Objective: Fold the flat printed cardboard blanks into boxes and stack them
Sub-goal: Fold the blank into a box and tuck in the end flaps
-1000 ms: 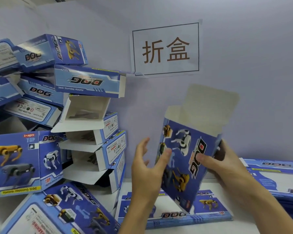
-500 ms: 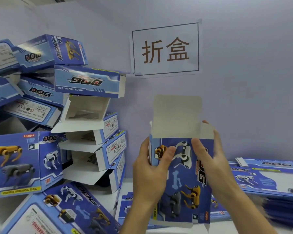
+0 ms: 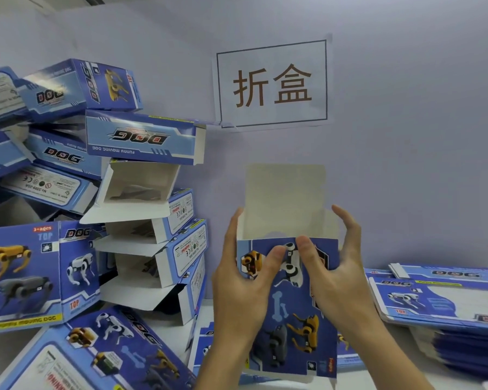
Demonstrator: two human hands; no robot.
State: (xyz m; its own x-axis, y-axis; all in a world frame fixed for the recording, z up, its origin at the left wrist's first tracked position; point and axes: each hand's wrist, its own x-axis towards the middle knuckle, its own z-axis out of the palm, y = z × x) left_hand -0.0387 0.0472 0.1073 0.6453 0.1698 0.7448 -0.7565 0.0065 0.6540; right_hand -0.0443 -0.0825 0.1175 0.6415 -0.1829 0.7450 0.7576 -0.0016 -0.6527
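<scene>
A blue printed box [image 3: 293, 327] with robot dogs on its front stands upright in front of me, opened into a tube. Its plain cardboard top flap [image 3: 285, 198] sticks straight up. My left hand [image 3: 243, 288] grips the box's left side, thumb on the front panel, fingers up along the left edge. My right hand [image 3: 338, 280] grips the right side, thumb on the front near the top, fingers curled over the right side flap. A pile of folded boxes [image 3: 141, 139] rises at the left. Flat blanks [image 3: 440, 302] lie stacked at the right.
More flat blanks [image 3: 206, 342] lie on the white table under the held box. A paper sign [image 3: 273, 83] with two characters hangs on the wall behind. Big folded boxes [image 3: 23, 274] fill the left foreground.
The box went from tilted to upright and square to me. Both hands have slid up to its top corners, and the thumbs now meet on the front panel.
</scene>
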